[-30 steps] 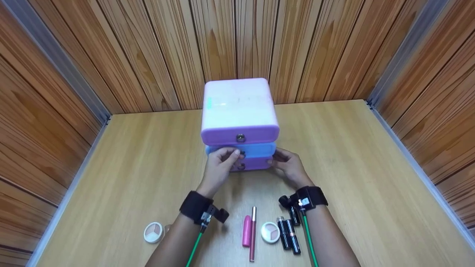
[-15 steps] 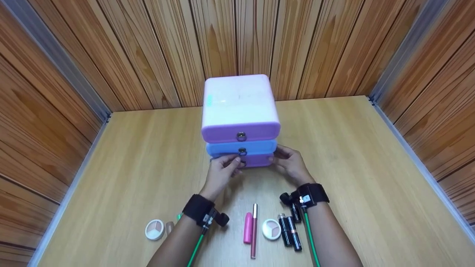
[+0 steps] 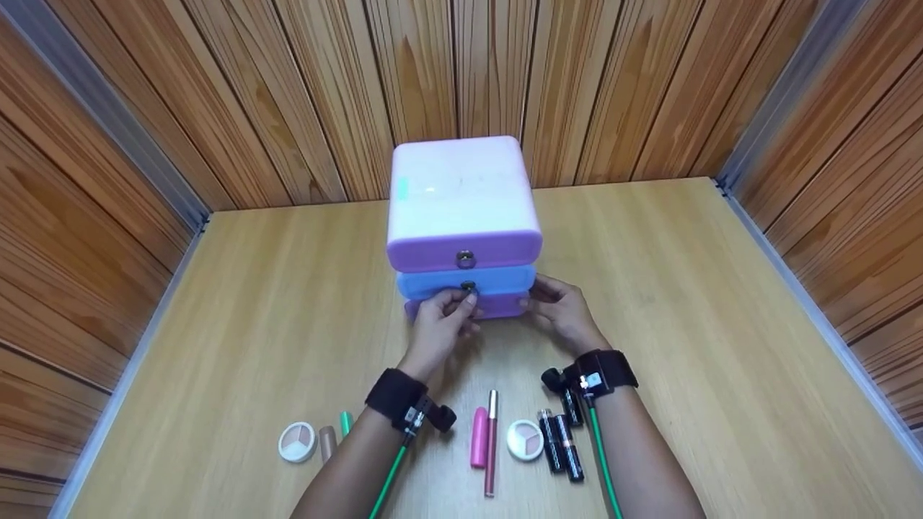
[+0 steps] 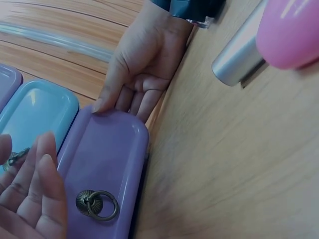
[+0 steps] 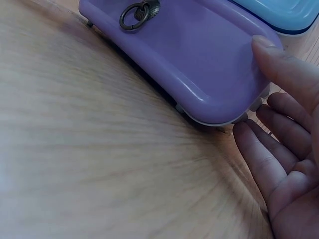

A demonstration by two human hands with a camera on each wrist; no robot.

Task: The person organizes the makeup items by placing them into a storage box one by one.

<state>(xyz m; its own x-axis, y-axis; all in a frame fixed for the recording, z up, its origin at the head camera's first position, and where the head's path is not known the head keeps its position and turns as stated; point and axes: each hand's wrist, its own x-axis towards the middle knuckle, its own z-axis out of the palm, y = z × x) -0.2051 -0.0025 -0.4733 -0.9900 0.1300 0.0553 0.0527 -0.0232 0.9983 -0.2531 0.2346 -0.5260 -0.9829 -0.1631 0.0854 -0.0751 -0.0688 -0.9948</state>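
A small plastic drawer box (image 3: 461,187) with a whitish-pink top stands on the table, a purple drawer (image 3: 425,251) uppermost. Below it are a blue drawer (image 3: 497,278) and a lower purple drawer (image 3: 505,306); the drawers look closed. My left hand (image 3: 436,328) pinches at the blue drawer's ring pull (image 4: 19,155), partly covered by the fingers. In the left wrist view the lower drawer's ring pull (image 4: 103,205) hangs free. My right hand (image 3: 566,317) holds the box's lower right corner, thumb on the purple front and fingers along the side.
Nearer lie a pink tube (image 3: 479,438), a slim lip gloss tube (image 3: 492,443), a round palette (image 3: 525,440) and several black tubes (image 3: 570,448). Left are another round palette (image 3: 296,442), a brown tube (image 3: 327,442) and a green tube (image 3: 346,422), partly behind the left forearm.
My left hand went from the blue drawer's ring down to the lower purple one, then back up to the blue ring. The right hand stays at the corner.
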